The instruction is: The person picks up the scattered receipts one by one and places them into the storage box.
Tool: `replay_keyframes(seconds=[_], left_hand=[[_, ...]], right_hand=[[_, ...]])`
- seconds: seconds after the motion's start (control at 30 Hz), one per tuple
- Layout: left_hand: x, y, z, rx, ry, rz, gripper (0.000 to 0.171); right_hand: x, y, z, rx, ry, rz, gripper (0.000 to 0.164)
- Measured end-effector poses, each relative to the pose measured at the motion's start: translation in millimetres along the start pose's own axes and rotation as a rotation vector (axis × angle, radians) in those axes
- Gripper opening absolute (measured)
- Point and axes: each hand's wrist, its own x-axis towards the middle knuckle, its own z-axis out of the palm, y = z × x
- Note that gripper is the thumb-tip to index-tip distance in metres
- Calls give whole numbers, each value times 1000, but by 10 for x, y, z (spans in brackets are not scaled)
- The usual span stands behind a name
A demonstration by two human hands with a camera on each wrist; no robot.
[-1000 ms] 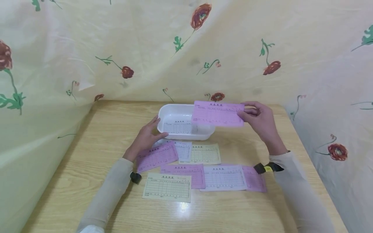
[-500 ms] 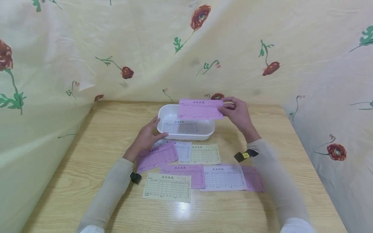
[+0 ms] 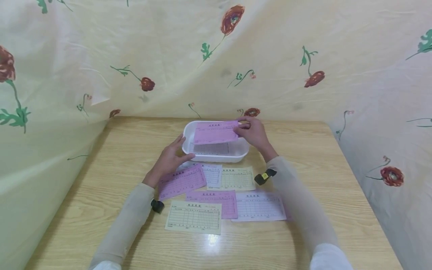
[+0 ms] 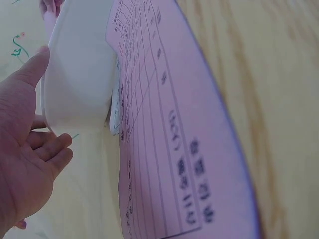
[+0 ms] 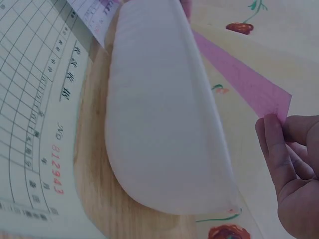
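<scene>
My right hand (image 3: pixel 254 133) pinches a pink receipt slip (image 3: pixel 215 133) by its right end, between thumb and fingers. The slip hangs over a white plastic tray (image 3: pixel 219 159), tilted with its lower edge toward me. Beneath it, a white printed slip (image 3: pixel 210 149) lies in the tray, partly covered in this view. At the tray's left end my left hand (image 3: pixel 169 157) holds the corner, thumb on the front rim and fingers round the side. The left wrist view shows those fingers (image 4: pixel 52 149) bent beside the tray wall. In the right wrist view, fingertips grip the pink slip's corner (image 5: pixel 273 107).
Several slips lie in front of the tray: a pink one (image 3: pixel 182 182), a yellowish one (image 3: pixel 237 179), another pink one (image 3: pixel 227 204), a white one (image 3: pixel 260 207) and a second yellowish one (image 3: pixel 193 217). A floral curtain (image 3: pixel 189 75) hangs behind the wooden table (image 3: pixel 135 138).
My right hand has moved left with the pink slip, from the tray's right side to above its middle, and lowered and tilted it. My left hand has stayed at the tray.
</scene>
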Motion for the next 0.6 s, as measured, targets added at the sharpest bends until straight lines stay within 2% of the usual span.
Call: replay_keyframes(seconds=[0.27,0.6], left_hand=[[4,-17,15,-1,-1,3,96],[2,-6,27,-1,9,-6,95]], right_hand=[[44,1,212,-9,-77,-14,38],[59,-19,315,-59,-116,14,37]])
